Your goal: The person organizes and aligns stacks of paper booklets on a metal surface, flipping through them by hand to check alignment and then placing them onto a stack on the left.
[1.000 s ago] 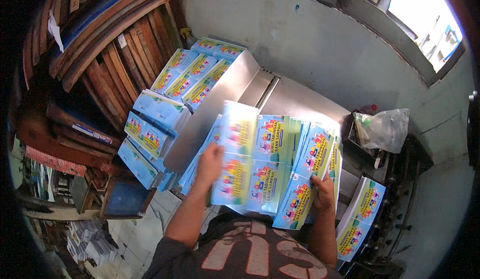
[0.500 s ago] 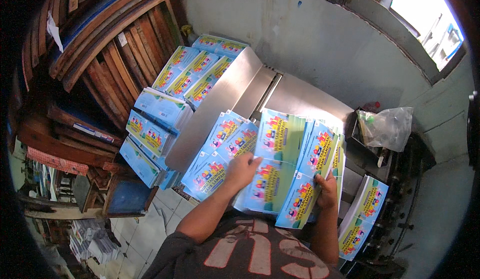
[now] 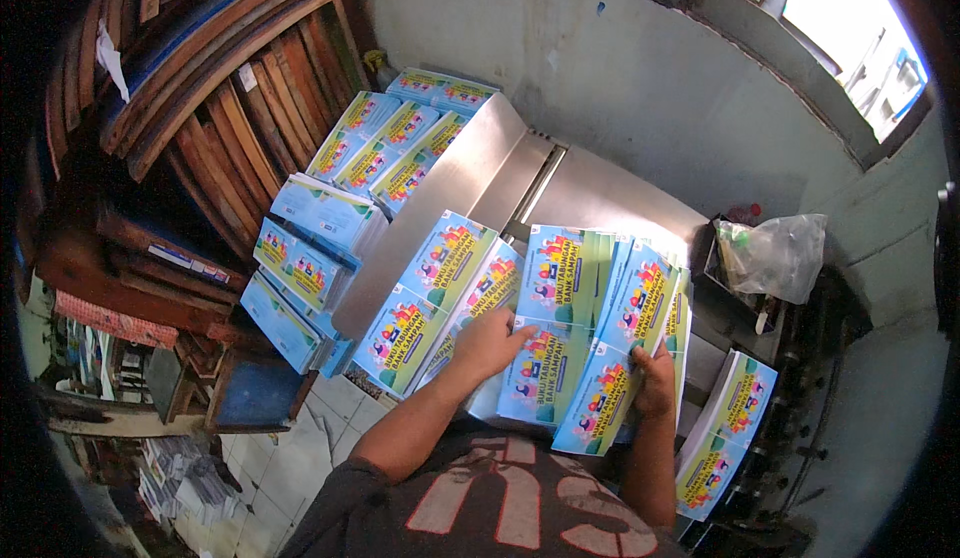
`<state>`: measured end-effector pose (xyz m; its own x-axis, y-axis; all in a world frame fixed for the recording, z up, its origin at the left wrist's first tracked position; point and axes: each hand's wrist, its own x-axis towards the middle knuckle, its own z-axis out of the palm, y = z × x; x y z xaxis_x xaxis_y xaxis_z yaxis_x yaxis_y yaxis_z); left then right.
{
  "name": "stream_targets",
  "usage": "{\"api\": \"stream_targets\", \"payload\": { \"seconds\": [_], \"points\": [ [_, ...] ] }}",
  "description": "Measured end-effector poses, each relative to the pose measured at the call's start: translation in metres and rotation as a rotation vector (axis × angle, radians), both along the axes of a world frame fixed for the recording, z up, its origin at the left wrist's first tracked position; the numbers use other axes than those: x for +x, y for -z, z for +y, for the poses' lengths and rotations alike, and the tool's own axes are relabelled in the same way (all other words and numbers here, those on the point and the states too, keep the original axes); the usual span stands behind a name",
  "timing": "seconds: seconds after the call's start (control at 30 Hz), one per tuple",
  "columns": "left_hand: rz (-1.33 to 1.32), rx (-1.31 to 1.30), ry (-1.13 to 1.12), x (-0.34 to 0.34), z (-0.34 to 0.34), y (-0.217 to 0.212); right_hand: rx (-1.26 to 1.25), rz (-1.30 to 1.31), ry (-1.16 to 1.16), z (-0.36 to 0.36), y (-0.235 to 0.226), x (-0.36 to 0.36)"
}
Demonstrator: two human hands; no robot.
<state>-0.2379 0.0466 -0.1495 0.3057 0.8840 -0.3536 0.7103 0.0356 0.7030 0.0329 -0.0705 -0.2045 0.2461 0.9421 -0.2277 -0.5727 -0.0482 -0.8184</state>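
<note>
My left hand (image 3: 487, 346) rests over printed blue-and-yellow sheets (image 3: 441, 260) on the left, its thumb held apart from the fingers and pointing at the middle stack. Part of its fingertips is hard to make out. The middle stack of matching sheets (image 3: 545, 363) lies in front of me, their edges slightly fanned. My right hand (image 3: 655, 378) is closed on the edge of a fanned batch of sheets (image 3: 612, 378), thumb on top and fingers underneath. These sheets overlap the right side of the middle stack.
A metal machine bed (image 3: 610, 193) with a raised plate lies beneath. Stacks of booklets (image 3: 325, 218) stand at the left, another stack (image 3: 725, 438) at the right. A dark tray (image 3: 712, 268) holds a clear plastic bag (image 3: 780, 258). Wooden frames (image 3: 250, 118) fill the left rack.
Sheets on the left pile have shifted; a two-panel sheet now lies across its top. My left thumb has spread from the fingers. My right hand stays almost still.
</note>
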Motion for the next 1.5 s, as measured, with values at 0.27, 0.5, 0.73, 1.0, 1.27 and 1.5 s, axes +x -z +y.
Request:
{"api": "stream_targets", "payload": {
  "seconds": [0.27, 0.5, 0.73, 1.0, 1.27, 1.5],
  "points": [
    [0.109, 0.314, -0.274, -0.103, 0.029, -0.028, 0.011, 0.054, 0.021, 0.001, -0.018, -0.009],
    [0.595, 0.515, -0.019, -0.098, 0.009, 0.052, 0.035, 0.054, 0.003, 0.003, -0.008, -0.007],
    [0.522, 0.681, -0.052, -0.076, 0.008, 0.040, 0.014, 0.054, -0.018, 0.001, -0.012, -0.005],
    [-0.093, 0.051, -0.016, -0.011, -0.006, 0.034, 0.022, 0.039, 0.002, 0.001, -0.012, -0.005],
    [-0.062, 0.039, 0.087, -0.025, -0.005, 0.003, 0.016, 0.080, 0.009, -0.001, -0.012, -0.008],
    [-0.090, 0.443, 0.070, 0.014, -0.037, -0.004, 0.023, 0.085, 0.017, 0.000, -0.007, -0.004]
  ]
}}
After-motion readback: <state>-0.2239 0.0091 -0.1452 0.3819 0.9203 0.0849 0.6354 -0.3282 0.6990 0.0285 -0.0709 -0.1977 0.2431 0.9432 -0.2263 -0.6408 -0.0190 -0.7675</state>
